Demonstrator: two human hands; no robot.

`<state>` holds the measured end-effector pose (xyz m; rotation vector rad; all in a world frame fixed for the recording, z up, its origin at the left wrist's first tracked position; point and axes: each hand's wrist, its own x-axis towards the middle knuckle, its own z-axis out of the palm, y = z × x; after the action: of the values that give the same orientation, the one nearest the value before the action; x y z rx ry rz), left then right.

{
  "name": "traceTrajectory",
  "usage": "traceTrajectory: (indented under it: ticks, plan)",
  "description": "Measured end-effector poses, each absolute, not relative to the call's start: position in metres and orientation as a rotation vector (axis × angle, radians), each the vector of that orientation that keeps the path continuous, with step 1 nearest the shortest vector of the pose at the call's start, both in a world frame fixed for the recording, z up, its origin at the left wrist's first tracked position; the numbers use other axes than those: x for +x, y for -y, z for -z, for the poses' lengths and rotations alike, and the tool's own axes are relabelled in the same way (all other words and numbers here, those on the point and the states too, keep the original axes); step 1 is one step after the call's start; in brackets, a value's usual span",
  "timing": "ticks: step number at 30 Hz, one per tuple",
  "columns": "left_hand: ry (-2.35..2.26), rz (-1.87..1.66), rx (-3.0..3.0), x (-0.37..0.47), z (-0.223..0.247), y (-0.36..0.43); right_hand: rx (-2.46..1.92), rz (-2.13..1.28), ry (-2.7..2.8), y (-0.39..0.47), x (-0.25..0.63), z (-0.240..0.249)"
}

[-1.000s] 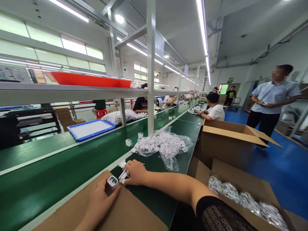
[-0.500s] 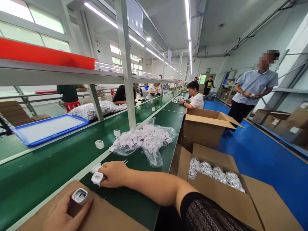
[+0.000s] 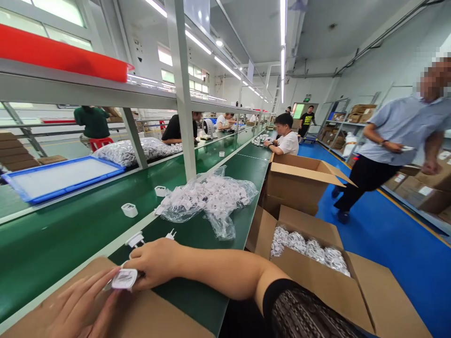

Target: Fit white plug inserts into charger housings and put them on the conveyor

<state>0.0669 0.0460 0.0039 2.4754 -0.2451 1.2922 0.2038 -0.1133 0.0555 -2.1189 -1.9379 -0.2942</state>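
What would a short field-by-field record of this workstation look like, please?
Right hand: holding a white plug part
Left hand: meeting the right at that part
Beneath left hand: brown cardboard
Beyond hands: clear plastic bag of white pieces, on green bench
Right of bench: open carton holding wrapped bundles

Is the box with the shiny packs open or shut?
Open. The box's flaps are spread outward, and the shiny packs show inside.

No legible text or signs
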Motion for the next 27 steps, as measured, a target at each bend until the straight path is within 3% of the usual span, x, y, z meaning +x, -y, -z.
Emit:
traceTrajectory:
  ticks: [9,21,27]
  plan:
    - [0.241,-1.259,2.447,0.058,-0.025,-0.035,-2.099,0.182,1.978,0.116,0.203,-0.056]
    - [-0.562,-0.989,2.095,0.053,-0.029,-0.031,-1.994,0.179,1.792,0.111,0.209,-0.046]
    - [-0.189,-1.146,2.283,0.050,-0.034,-0.024,-1.886,0.110,1.736,0.109,0.200,-0.042]
